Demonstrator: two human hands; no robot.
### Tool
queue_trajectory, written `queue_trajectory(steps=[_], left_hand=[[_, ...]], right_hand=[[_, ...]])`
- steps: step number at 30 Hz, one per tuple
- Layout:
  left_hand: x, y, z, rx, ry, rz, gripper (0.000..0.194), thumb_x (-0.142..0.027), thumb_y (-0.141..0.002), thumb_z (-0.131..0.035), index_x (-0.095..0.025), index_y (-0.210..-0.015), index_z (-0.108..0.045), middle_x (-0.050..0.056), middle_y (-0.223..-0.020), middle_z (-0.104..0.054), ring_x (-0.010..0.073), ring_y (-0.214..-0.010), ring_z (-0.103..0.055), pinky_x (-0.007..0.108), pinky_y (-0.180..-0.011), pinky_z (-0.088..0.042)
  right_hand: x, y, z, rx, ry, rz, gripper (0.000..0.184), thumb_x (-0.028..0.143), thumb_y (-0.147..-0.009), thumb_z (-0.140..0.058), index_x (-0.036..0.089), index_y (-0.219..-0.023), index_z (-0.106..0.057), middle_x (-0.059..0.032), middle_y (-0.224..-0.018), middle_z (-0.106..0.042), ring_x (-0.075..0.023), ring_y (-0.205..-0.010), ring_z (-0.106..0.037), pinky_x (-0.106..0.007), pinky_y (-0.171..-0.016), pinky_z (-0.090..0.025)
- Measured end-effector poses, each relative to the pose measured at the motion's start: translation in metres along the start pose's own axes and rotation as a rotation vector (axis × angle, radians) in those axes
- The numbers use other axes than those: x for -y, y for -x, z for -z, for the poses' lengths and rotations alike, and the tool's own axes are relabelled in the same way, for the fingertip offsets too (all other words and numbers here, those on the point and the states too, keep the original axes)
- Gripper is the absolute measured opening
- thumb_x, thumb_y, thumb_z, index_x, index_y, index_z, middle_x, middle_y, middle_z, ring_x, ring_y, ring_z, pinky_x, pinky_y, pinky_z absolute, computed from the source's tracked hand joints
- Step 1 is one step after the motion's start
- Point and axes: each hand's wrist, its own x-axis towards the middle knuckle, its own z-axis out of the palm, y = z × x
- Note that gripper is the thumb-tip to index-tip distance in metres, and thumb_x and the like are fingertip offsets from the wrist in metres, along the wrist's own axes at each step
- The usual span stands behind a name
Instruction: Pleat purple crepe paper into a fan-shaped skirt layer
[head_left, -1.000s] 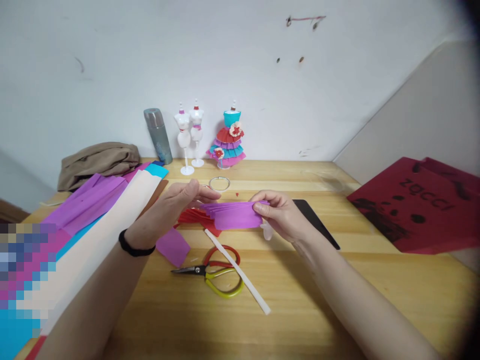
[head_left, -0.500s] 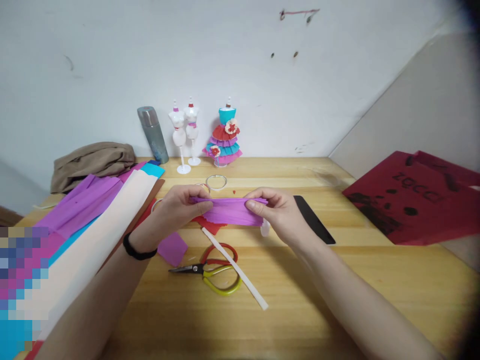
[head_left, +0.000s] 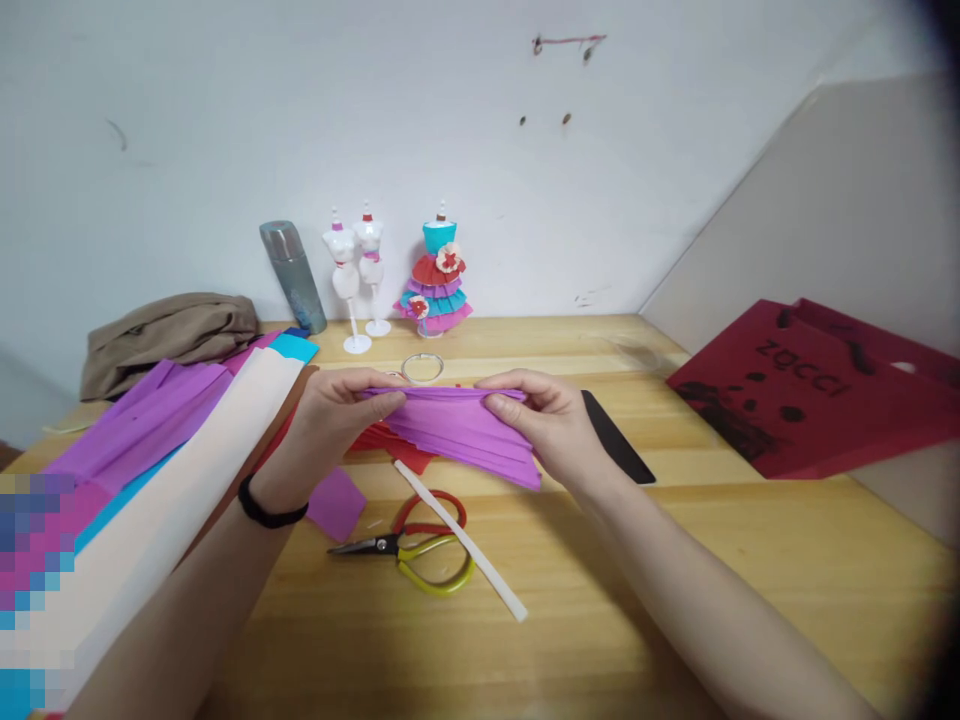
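Note:
A pleated strip of purple crepe paper [head_left: 457,425] stretches between my two hands above the table. My left hand [head_left: 349,405] pinches its left end, thumb in front. At the other end, my right hand [head_left: 536,410] grips the upper edge between thumb and fingers. The lower folds fan out and hang down toward the right. Behind and below the strip lies red paper [head_left: 412,460], partly covered. Closer to me, scissors [head_left: 405,545] with one red and one yellow handle lie under a narrow white strip [head_left: 472,550]. A small purple paper piece [head_left: 337,503] rests by my left wrist.
Rolled crepe papers [head_left: 217,430] fill the left side, near a brown cloth [head_left: 169,340]. At the back stand a flask [head_left: 294,280], two bare mini mannequins [head_left: 346,275] and a dressed one [head_left: 441,275]. A black flat object [head_left: 619,440] and red bag [head_left: 810,390] are right.
The purple crepe paper has spread wider, its folds now fanning lower at the right. Both hands keep their hold. The whole view has shifted slightly.

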Motion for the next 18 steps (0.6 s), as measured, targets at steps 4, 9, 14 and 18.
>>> queue_trajectory(steps=[4,9,14,18], left_hand=[[0.0010,0.0020,0.0014,-0.047,0.036,0.017,0.015,-0.025,-0.064,-0.078,-0.020,-0.079,-0.078,0.004,-0.078,-0.076,0.0170,-0.070,-0.068,0.026,-0.065,-0.055],[0.0057,0.0026,0.0057,-0.012,0.078,0.037,0.018,-0.027,-0.065,-0.079,-0.021,-0.082,-0.078,0.006,-0.085,-0.077,0.0200,-0.079,-0.070,0.029,-0.073,-0.056],[0.0063,0.0012,0.0077,0.024,0.190,0.070,0.015,-0.022,-0.063,-0.080,-0.022,-0.077,-0.078,0.004,-0.084,-0.076,0.0165,-0.077,-0.069,0.025,-0.071,-0.054],[0.0031,0.0000,0.0086,0.050,0.226,0.126,0.016,-0.021,-0.060,-0.081,-0.021,-0.076,-0.077,0.003,-0.079,-0.075,0.0134,-0.070,-0.067,0.022,-0.065,-0.052]], right_hand=[[-0.0011,0.0000,0.0001,0.018,-0.156,-0.093,0.022,0.032,-0.059,-0.082,0.026,-0.079,-0.077,-0.0014,-0.079,-0.075,-0.0142,-0.064,-0.064,-0.028,-0.060,-0.049],[0.0037,0.0002,-0.0018,0.058,-0.257,-0.164,0.022,0.030,-0.050,-0.085,0.027,-0.070,-0.078,-0.0017,-0.076,-0.076,-0.0175,-0.067,-0.066,-0.030,-0.064,-0.052],[0.0025,0.0007,0.0004,0.097,-0.238,-0.163,0.021,0.030,-0.050,-0.084,0.027,-0.070,-0.078,-0.0016,-0.073,-0.075,-0.0162,-0.066,-0.064,-0.028,-0.061,-0.049],[-0.0019,0.0008,0.0056,0.154,-0.226,-0.179,0.021,0.032,-0.056,-0.082,0.026,-0.076,-0.078,-0.0016,-0.071,-0.074,-0.0136,-0.058,-0.061,-0.027,-0.058,-0.047]])
